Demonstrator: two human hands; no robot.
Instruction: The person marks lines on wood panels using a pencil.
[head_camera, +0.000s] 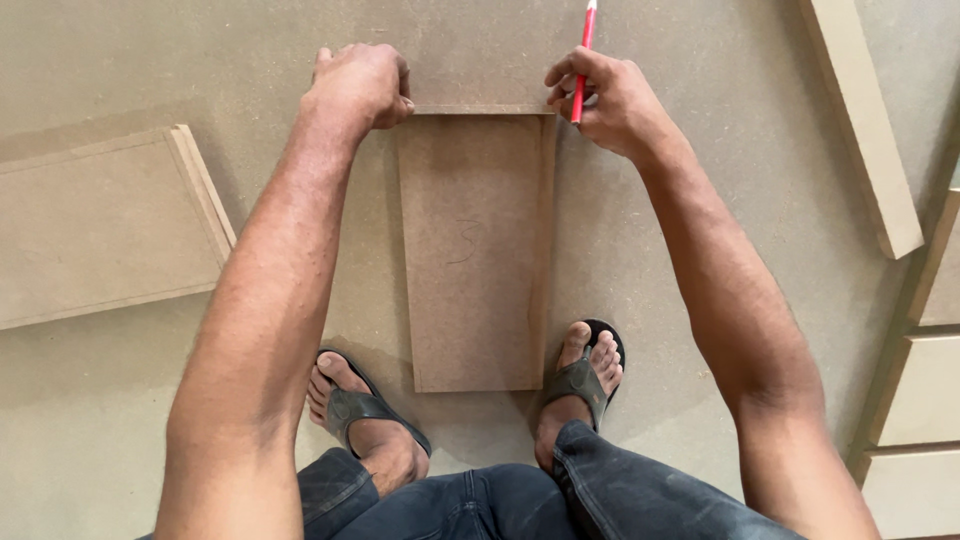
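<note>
Floor (700, 230) of brown board, offcuts around; your left hand (360, 85) clamps the small board's (475, 250) top edge, right hand (610, 100) pinches a red pencil (583, 60) beside its corner

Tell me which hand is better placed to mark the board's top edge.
Right. The right hand holds the red pencil with its tip at the board's top right corner; the left hand only presses the top left corner.

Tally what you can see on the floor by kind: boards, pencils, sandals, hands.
Fibreboard pieces: 7, namely the centre board, the upright piece at its far end, the stacked panel at left, the strip at upper right, and three stacked at the right edge
Red pencil: 1, in the right hand
Sandals: 2
Hands: 2, including the left hand
Total: 12
</note>
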